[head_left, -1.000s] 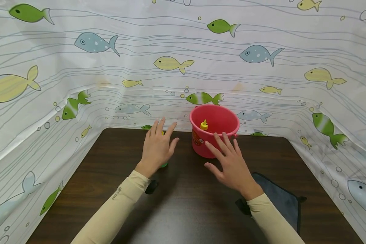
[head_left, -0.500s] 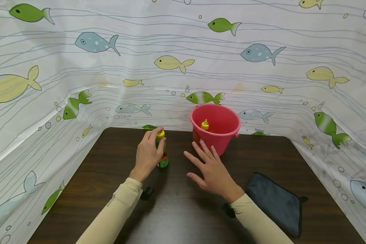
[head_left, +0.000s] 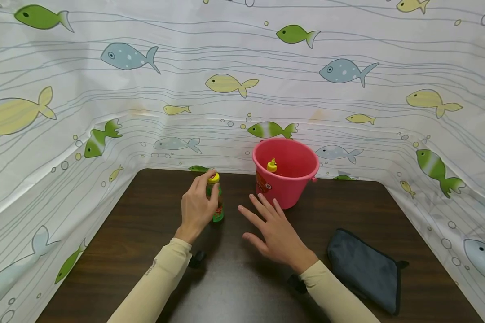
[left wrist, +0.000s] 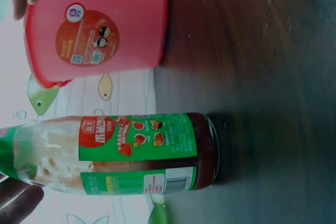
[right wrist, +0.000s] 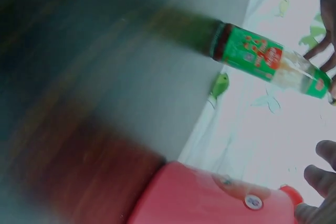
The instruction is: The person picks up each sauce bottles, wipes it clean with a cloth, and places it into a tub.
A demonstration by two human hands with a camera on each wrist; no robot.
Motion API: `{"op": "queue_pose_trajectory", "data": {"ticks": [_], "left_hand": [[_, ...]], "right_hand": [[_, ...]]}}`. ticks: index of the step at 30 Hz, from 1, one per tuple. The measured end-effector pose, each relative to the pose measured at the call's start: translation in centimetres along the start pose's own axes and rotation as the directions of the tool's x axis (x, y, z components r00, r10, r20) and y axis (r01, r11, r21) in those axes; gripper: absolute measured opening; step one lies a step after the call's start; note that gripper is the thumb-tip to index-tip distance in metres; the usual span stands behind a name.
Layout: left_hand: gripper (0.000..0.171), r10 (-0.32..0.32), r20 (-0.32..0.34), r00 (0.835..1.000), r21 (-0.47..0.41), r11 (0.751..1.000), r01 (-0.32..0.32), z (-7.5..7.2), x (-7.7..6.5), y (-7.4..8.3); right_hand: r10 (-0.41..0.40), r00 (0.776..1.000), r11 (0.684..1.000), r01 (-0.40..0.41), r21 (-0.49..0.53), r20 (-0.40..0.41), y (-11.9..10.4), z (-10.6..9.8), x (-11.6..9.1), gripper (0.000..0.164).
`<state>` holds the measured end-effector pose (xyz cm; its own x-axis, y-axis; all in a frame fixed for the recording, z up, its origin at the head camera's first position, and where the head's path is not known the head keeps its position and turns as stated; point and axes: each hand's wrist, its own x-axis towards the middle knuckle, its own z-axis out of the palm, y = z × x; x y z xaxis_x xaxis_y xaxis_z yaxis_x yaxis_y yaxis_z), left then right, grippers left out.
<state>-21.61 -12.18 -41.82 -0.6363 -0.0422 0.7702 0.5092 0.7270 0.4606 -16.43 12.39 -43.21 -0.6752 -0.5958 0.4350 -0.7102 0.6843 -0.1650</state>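
Note:
A glass ketchup bottle (head_left: 218, 211) with a green label and yellow cap stands upright on the table, left of the bucket. My left hand (head_left: 198, 202) curls round its top from the left, fingers by the cap. In the left wrist view the bottle (left wrist: 136, 153) shows red sauce at its base; only fingertips (left wrist: 21, 203) appear beside the neck. My right hand (head_left: 276, 235) hovers palm down with spread fingers in front of the pink bucket (head_left: 284, 190), holding nothing. Inside the bucket, a yellow nozzle cap (head_left: 271, 166) shows; whatever lies beneath it is hidden.
On the right of the dark wooden table (head_left: 242, 287) lies a folded dark grey cloth (head_left: 363, 269), beside my right forearm. A white fish-patterned sheet (head_left: 226, 54) surrounds the table at the back and both sides.
My left hand, spread in front of the bottle earlier, has shifted left and its fingers have closed in round the bottle's top. The right hand has moved left and toward me, off the bucket's front.

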Motion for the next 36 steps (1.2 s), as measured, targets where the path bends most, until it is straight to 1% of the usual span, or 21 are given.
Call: {"op": "queue_pose_trajectory", "data": {"ticks": [4,9,12,16,21,25,28,32,36], "left_hand": [[0.035,0.033,-0.025,0.999,0.007,0.999,-0.033,0.5,-0.3,0.6],[0.035,0.067,-0.033,0.997,-0.006,0.998,-0.068,1.4,-0.6,2.0],[0.035,0.079,-0.017,0.997,-0.016,0.997,-0.079,2.1,-0.9,3.1],[0.035,0.101,0.021,0.995,-0.042,0.994,-0.1,3.0,-1.6,4.7],[0.036,0.165,0.056,0.985,-0.084,0.983,-0.16,3.5,-2.3,6.8],[0.04,0.208,0.1,0.973,-0.12,0.973,-0.196,3.5,-2.9,8.4],[0.041,0.232,0.116,0.966,-0.14,0.966,-0.215,3.5,-3.4,9.2],[0.042,0.259,0.115,0.959,-0.146,0.959,-0.242,3.6,-4.1,9.9],[0.042,0.266,0.126,0.956,-0.152,0.957,-0.246,3.5,-4.4,10.1]], "right_hand": [[0.026,0.998,1.0,-0.026,0.007,-0.056,0.3,-0.8,-0.3,0.084],[0.063,0.992,0.998,-0.063,0.003,-0.109,0.8,-2.1,-1.0,0.086],[0.098,0.986,0.995,-0.1,-0.008,-0.137,1.1,-2.9,-1.6,0.085],[0.157,0.974,0.987,-0.162,-0.014,-0.163,1.6,-3.6,-2.6,0.08],[0.243,0.951,0.969,-0.247,0.003,-0.191,2.3,-4.4,-4.3,0.077],[0.297,0.932,0.954,-0.301,0.014,-0.209,2.8,-4.4,-5.9,0.074],[0.328,0.922,0.943,-0.332,0.018,-0.207,3.0,-4.3,-7.0,0.073],[0.355,0.916,0.934,-0.357,0.024,-0.187,2.9,-3.9,-8.2,0.071],[0.363,0.914,0.931,-0.365,0.024,-0.181,2.8,-3.6,-8.9,0.069]]}}
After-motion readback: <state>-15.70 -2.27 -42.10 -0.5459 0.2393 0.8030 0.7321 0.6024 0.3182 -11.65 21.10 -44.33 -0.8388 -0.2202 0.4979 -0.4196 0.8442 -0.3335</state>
